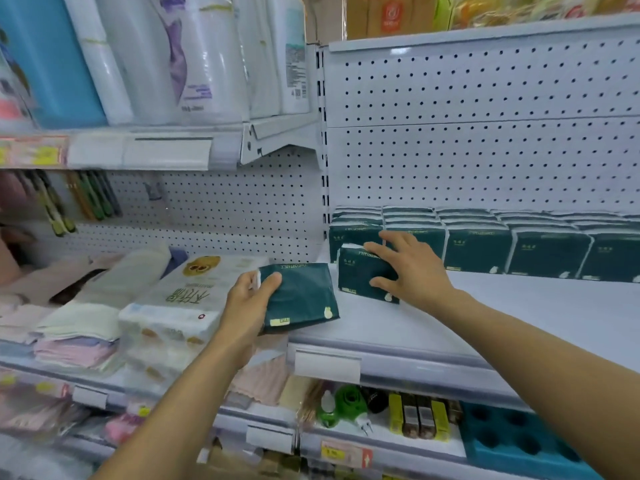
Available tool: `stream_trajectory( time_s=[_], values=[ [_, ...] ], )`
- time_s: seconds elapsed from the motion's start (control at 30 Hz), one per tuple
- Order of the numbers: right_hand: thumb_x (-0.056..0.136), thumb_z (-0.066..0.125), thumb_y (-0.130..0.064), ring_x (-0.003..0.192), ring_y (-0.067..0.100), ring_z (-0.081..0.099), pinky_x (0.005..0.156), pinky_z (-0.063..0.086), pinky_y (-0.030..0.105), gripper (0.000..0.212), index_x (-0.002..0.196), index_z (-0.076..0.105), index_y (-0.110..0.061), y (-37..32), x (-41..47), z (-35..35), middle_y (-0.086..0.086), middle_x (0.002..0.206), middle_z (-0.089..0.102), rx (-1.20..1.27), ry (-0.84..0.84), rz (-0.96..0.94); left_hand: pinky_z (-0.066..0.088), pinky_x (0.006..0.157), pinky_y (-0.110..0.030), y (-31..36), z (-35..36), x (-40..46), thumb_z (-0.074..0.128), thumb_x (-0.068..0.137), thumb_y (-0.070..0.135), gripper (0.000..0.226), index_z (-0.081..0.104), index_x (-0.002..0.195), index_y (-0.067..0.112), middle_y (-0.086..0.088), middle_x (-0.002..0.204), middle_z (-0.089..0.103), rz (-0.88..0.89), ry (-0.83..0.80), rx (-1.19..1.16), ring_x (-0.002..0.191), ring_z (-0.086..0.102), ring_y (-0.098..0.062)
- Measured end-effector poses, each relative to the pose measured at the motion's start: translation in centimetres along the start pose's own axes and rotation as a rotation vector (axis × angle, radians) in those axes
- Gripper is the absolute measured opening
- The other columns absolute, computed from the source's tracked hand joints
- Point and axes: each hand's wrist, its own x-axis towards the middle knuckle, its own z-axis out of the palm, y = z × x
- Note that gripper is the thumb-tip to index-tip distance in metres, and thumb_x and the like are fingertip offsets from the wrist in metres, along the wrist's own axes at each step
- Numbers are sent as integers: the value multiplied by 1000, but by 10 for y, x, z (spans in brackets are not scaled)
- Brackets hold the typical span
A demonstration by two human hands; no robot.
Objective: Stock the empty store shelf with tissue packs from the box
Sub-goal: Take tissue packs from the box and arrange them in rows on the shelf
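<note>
My left hand (250, 299) holds a dark green tissue pack (301, 299) over the left front corner of the white shelf (485, 313), tilted. My right hand (408, 268) grips a second dark green pack (356, 275) that stands upright on the shelf at its left end, just in front of the back row. That row of dark green tissue packs (485, 247) lines the rear of the shelf against the pegboard, from the left post to the right edge of view. The box is not in view.
White pegboard back panel (485, 133) rises behind the shelf. To the left lies a neighbouring shelf with white tissue bundles (180, 306) and folded cloths (76, 334). Paper roll packs (194, 57) stand on the upper left shelf. Small goods and a blue tray (512, 441) sit below.
</note>
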Motion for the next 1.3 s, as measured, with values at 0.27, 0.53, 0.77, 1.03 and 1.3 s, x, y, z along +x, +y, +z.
stream_trajectory(
  time_s=[0.27, 0.53, 0.77, 1.03, 1.3],
  values=[
    [93, 60, -42, 149, 17, 9, 111, 33, 35, 67, 151, 30, -27, -3, 38, 22, -4, 161, 19, -20, 1, 13, 55, 60, -29, -11, -8, 33, 63, 94, 30, 21, 60, 112, 18, -5, 101, 73, -10, -75, -18, 84, 73, -18],
    [95, 57, -37, 150, 21, 8, 119, 6, 30, 69, 152, 26, -15, -10, 61, 40, 3, 162, 16, -85, 46, 41, 56, 62, -33, -18, -8, 47, 63, 94, 33, 23, 60, 111, 18, -5, 102, 73, -25, -95, -29, 87, 73, -20],
    [94, 60, -32, 150, 22, 10, 119, 0, 32, 72, 153, 23, -14, -12, 64, 41, 6, 161, 18, -57, 133, 30, 53, 52, -23, -8, -4, 46, 55, 99, 32, 32, 53, 126, 16, -3, 107, 69, -10, -170, -27, 71, 71, -5],
    [80, 77, -39, 127, -8, 38, 104, 36, 14, 70, 141, 41, -42, -53, 14, -14, -20, 141, 40, 887, -84, -15, 58, 74, -36, -8, 26, 41, 51, 99, 36, 9, 57, 105, 33, -3, 104, 66, 300, -256, 68, 89, 67, -17],
    [76, 82, -21, 103, 4, 56, 71, 46, 15, 60, 128, 58, -38, 0, -28, -14, -18, 117, 59, 833, 72, 86, 47, 80, -17, -11, 74, 37, 36, 97, 47, 32, 59, 102, 25, 12, 100, 62, 455, -429, 201, 91, 58, 0]
  ],
)
